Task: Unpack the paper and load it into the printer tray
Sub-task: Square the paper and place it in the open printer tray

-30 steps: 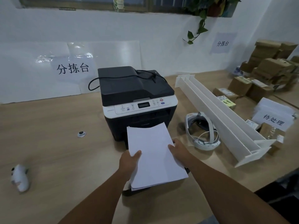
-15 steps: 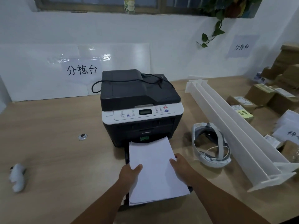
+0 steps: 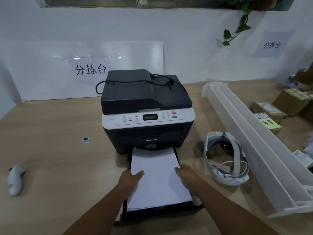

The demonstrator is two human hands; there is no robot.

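A black and white printer (image 3: 145,106) stands in the middle of the wooden table. Its black paper tray (image 3: 159,213) is pulled out toward me. A stack of white paper (image 3: 159,177) lies down in the tray, its far edge at the printer's slot. My left hand (image 3: 130,179) grips the stack's left edge, thumb on top. My right hand (image 3: 187,173) grips the right edge the same way.
A white headset (image 3: 227,158) lies right of the tray. A long white divided rack (image 3: 257,141) runs along the right, with cardboard boxes (image 3: 291,100) behind it. A small round cap (image 3: 85,140) and a white object (image 3: 15,178) sit on the left.
The paper stack has come down from a raised tilt in front of the printer and slid forward into the open tray. Both hands stayed on its edges.
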